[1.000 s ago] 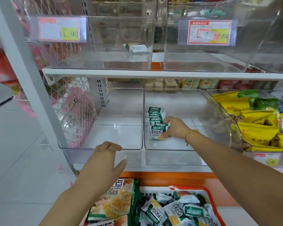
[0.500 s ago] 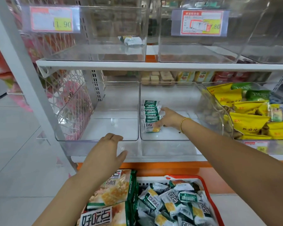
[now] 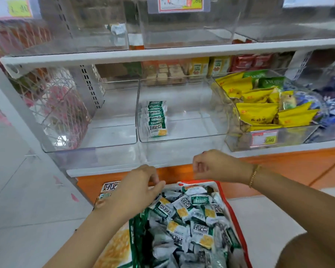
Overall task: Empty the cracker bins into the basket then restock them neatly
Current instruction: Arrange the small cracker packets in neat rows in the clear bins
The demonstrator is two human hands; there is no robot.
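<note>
- Both hands have drawn back from the shelf: the right hand (image 3: 217, 167), earlier at the packets inside the middle bin, now hangs in front of the shelf edge, above the basket's far end
- Left hand (image 3: 139, 182), earlier on the front lip of the left bin, is now lower, over the basket's far-left corner
- Right hand: fingers curled into a loose fist with nothing visible in it; a gold bracelet (image 3: 252, 176) circles the wrist
- Left hand: seen from the back, fingers bent downward with their tips hidden, thumb pointing right; I cannot tell whether it has hold of anything
- Red basket (image 3: 237, 229) at bottom centre: only its right rim and far corner show, and the near end is cut off by the frame
- Loose cracker packets (image 3: 184, 213), green and white, are heaped in the basket
- Large cracker bags (image 3: 114, 248) lie at the basket's left side, partly covered by the left forearm and cropped at the bottom
- Middle bin (image 3: 182, 139), clear plastic, on the lower shelf: a short row of packets (image 3: 157, 118) stands on edge along its left wall
- Left bin (image 3: 104, 142) sits just beside it, its clear walls hard to make out against the white shelf
- Right bin (image 3: 290, 135) holds yellow packets (image 3: 257, 111) and a few green ones; further right everything blurs to blue
- Upper bins (image 3: 172, 35) are cut off at the top; a small blurred packet (image 3: 117, 29) lies at the back of one, and the price label (image 3: 179, 3) is cropped and unreadable
</note>
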